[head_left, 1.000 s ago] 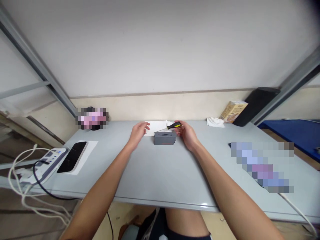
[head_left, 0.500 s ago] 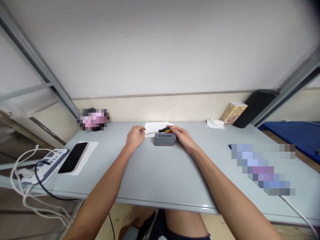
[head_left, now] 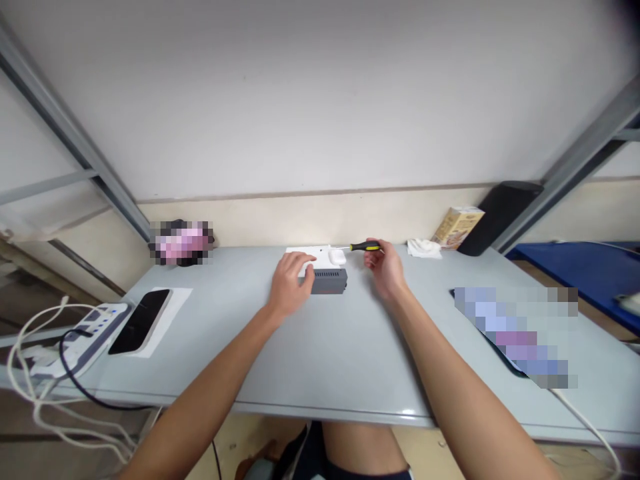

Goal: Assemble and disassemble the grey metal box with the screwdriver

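A dark grey box with a row of vent slots (head_left: 330, 283) sits on the grey desk (head_left: 320, 353). My left hand (head_left: 293, 283) is at its left end with thumb and fingers apart; whether it touches the box I cannot tell. My right hand (head_left: 386, 267) grips a black and yellow screwdriver (head_left: 365, 247) by the handle. Its thin shaft points left, over the desk behind the box. Behind the box lies a white sheet of paper (head_left: 310, 253), with a small white case (head_left: 337, 257) at its right side.
On the left are a phone (head_left: 141, 321) on paper, a power strip (head_left: 95, 337) and looped cables (head_left: 30, 380). Crumpled tissue (head_left: 424, 249), a yellow carton (head_left: 457, 227) and a black cylinder (head_left: 493, 217) stand back right. A blurred-out flat device (head_left: 510, 340) lies at right.
My right hand has lifted the screwdriver away from above the box and moved right. My left hand has come rightward to the box's left end. The small white case is now uncovered.
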`<action>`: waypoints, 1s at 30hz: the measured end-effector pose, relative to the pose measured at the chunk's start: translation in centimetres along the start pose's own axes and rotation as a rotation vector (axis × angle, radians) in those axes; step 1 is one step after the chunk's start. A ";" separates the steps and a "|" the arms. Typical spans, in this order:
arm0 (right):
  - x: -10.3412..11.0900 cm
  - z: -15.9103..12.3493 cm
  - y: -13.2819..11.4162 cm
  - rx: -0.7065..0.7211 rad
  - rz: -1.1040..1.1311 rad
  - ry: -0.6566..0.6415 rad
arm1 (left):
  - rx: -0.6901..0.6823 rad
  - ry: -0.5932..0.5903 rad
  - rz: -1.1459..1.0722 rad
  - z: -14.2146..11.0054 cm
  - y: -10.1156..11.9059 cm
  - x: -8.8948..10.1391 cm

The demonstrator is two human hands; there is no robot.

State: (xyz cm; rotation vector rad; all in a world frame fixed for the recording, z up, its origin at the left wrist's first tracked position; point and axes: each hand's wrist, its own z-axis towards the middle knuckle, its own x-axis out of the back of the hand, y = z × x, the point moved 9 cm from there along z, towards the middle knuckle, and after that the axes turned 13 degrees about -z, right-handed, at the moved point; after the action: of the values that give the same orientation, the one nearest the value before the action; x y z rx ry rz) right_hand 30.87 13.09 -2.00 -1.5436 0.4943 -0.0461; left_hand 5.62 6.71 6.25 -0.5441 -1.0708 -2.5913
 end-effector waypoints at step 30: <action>1.1 -0.2 -0.7 -0.038 -0.076 0.077 | -0.153 -0.170 0.114 -1.3 1.9 -3.0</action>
State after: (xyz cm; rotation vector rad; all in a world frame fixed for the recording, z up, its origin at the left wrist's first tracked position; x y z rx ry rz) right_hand 32.01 12.51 -1.65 -1.6025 0.5002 -0.1558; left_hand 8.72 4.82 5.22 -0.8497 -0.8661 -2.5771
